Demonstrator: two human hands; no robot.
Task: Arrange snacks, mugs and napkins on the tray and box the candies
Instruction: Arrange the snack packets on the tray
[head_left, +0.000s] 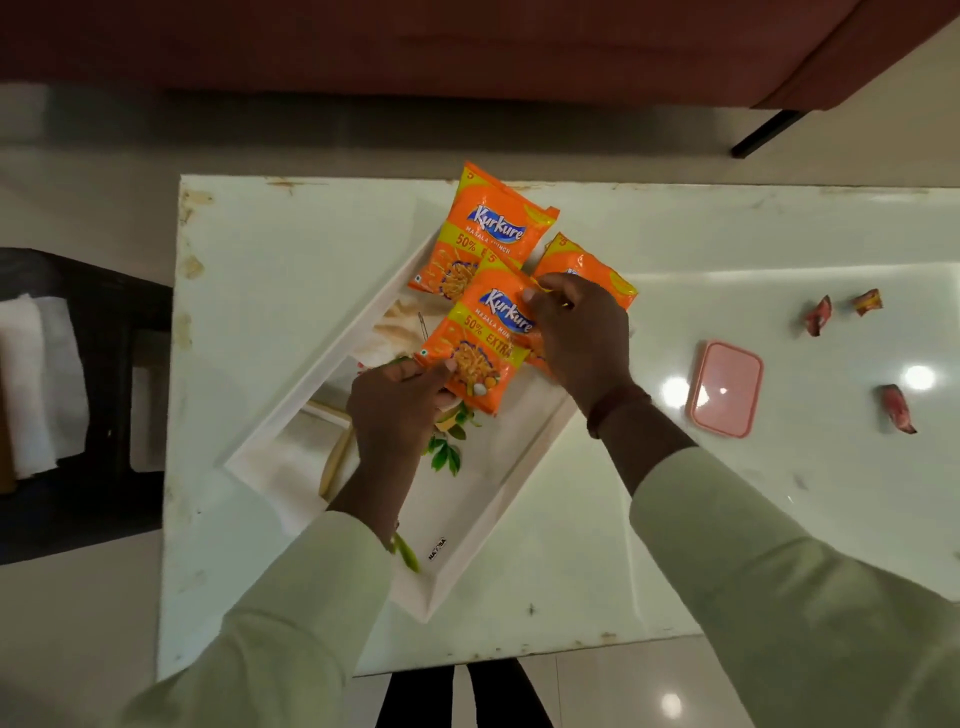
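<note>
1. Together, left hand and right hand pinched one packet by opposite corners over the tray.
2. Two other packets lay at its far end.
3. Candies lay near the box.

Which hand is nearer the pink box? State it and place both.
Right. The right hand pinches a snack packet left of the pink box; the left hand grips that packet's opposite corner, farther away.

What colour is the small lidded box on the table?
The box is pale pink, and the head view shows it clearly.
</note>
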